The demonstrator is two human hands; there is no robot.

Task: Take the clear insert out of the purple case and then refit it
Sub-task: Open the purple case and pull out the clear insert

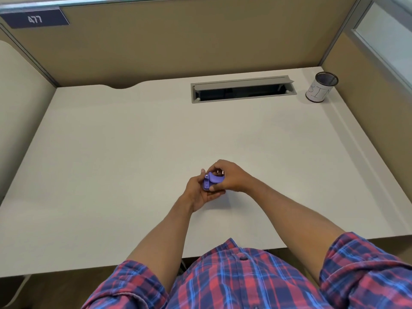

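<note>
A small purple case is held between both hands just above the white desk, near its front middle. My left hand cradles it from below and the left, fingers curled under it. My right hand closes over its top and right side, thumb under, fingers over the upper edge. The case's lid looks swung open. Something small and pale shows at its top under my right fingers; I cannot tell whether that is the clear insert.
A grey cable slot with an open flap is set into the desk at the back. A mesh pen cup wrapped in white paper stands at the back right corner. Tan partition walls enclose the desk on three sides.
</note>
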